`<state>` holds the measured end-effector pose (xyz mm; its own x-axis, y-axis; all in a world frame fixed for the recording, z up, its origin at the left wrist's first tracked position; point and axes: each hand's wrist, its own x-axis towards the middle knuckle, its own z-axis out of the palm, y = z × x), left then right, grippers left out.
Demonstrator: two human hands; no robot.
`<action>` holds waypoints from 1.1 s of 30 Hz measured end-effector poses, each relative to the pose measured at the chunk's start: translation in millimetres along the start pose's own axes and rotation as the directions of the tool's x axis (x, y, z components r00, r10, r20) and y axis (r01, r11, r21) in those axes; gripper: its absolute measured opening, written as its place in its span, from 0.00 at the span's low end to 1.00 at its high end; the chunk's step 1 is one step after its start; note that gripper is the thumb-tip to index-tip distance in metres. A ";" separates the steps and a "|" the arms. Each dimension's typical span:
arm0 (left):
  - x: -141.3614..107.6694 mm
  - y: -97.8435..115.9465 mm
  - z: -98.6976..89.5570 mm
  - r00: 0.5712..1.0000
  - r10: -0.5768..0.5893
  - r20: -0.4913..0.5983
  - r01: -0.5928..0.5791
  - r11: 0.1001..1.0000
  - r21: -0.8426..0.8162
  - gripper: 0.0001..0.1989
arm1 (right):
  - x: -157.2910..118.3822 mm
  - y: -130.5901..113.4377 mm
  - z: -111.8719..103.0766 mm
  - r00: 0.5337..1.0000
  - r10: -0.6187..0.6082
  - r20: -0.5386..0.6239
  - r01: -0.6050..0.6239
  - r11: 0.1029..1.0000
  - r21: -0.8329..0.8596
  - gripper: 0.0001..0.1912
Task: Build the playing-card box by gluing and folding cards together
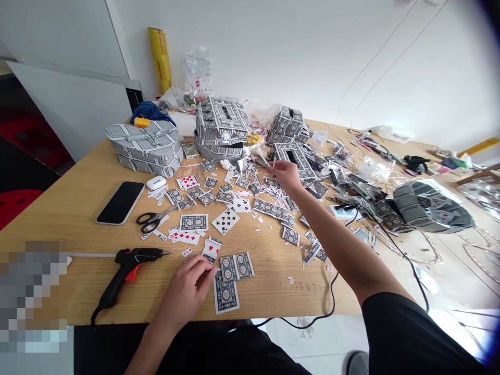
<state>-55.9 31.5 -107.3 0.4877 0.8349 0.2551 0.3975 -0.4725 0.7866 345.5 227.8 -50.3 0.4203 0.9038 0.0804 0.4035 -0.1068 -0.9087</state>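
Note:
My left hand [191, 286] rests at the table's front edge with fingers curled and thumb drawn in; what it pinches, if anything, is hidden. Close by its fingertips lie a folded heart card [211, 249], a patterned card piece [236, 266] and a face-down playing card [226, 297]. My right hand [286, 174] reaches across the table with its fingertips closed, a small pale bit showing at them. It is beside a crumpled whitish wad [259, 155] and a card-covered panel with a dark slot [297, 159]. Cut card scraps [271, 209] spread below it.
A black glue gun [130, 268], scissors [150, 221] and a phone [121, 203] lie at left. Card-covered boxes [221, 122] stand at the back, beside a grey lidded one [144, 148]. A black cable [334, 297] crosses the right front edge.

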 end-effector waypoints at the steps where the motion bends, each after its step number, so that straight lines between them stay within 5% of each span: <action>1: -0.1 -0.1 0.2 1.000 0.001 0.001 -0.001 1.000 -0.001 0.12 | -0.6 -1.2 0.3 1.000 -0.019 -0.020 0.018 0.999 -0.051 0.16; 9: -3.3 -1.6 1.3 0.999 -0.044 0.028 0.044 0.999 -0.010 0.12 | -34.0 -13.8 8.9 0.979 -0.201 -0.038 0.167 0.892 -0.420 0.27; 14: -3.9 -3.3 1.6 0.999 -0.041 0.030 0.042 0.999 -0.013 0.12 | -94.1 -23.8 17.1 0.950 -0.259 0.172 0.310 0.827 -0.468 0.10; 19: -2.0 -3.6 0.8 1.000 -0.017 0.012 0.018 1.000 -0.018 0.13 | -180.7 -29.3 30.1 0.852 -0.260 0.455 0.450 0.808 -0.381 0.10; 23: -3.1 4.3 1.2 0.999 0.035 -0.038 -0.035 0.999 -0.015 0.14 | -228.5 -25.1 45.1 0.755 -0.368 0.543 0.570 0.778 -0.265 0.07; 26: -8.5 12.9 -3.1 0.990 0.092 -0.110 -0.089 0.995 0.034 0.16 | -233.4 -19.4 55.9 0.698 -0.508 0.504 0.667 0.718 -0.200 0.07; 29: -19.6 17.7 -20.7 0.974 0.147 -0.174 -0.118 0.979 0.167 0.21 | -222.4 -14.3 65.7 0.716 -0.535 0.448 0.667 0.714 -0.212 0.07; 33: -42.0 9.4 -65.3 0.945 0.043 -0.324 0.097 0.910 0.403 0.18 | -212.3 -7.2 76.2 0.767 -0.524 0.370 0.620 0.754 -0.217 0.08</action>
<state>-123.5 10.4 -74.0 0.2261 0.8601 0.4572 0.7221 -0.4630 0.5140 191.5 68.3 -92.0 -0.1903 0.9026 0.3862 0.7410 0.3901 -0.5465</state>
